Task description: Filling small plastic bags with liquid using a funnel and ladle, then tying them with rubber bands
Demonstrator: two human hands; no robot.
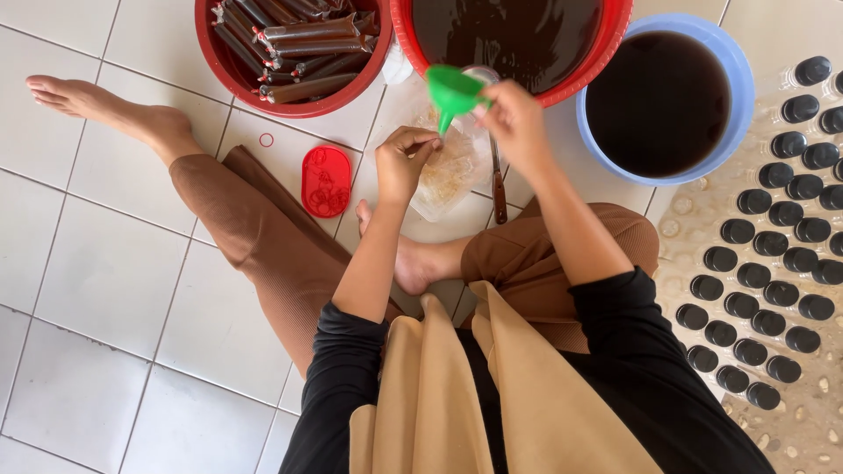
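The right hand pinches a green funnel by its rim, spout pointing down toward the left hand, whose fingers are curled tight around the top of a thin clear plastic sleeve that is too slight to make out fully. Both hands work just above a clear plastic bag lying on the white tiled floor, with a knife just to its right. The far edge is crowded: a red basin of dark liquid sits just beyond the funnel, a blue basin of the same liquid to its right, and a red bowl of filled, sealed dark tubes to its left. A small red lid holding rubber bands lies left of the hands. Rows of black-capped bottles fill the right side. Open floor lies to the near left, beyond the outstretched leg.
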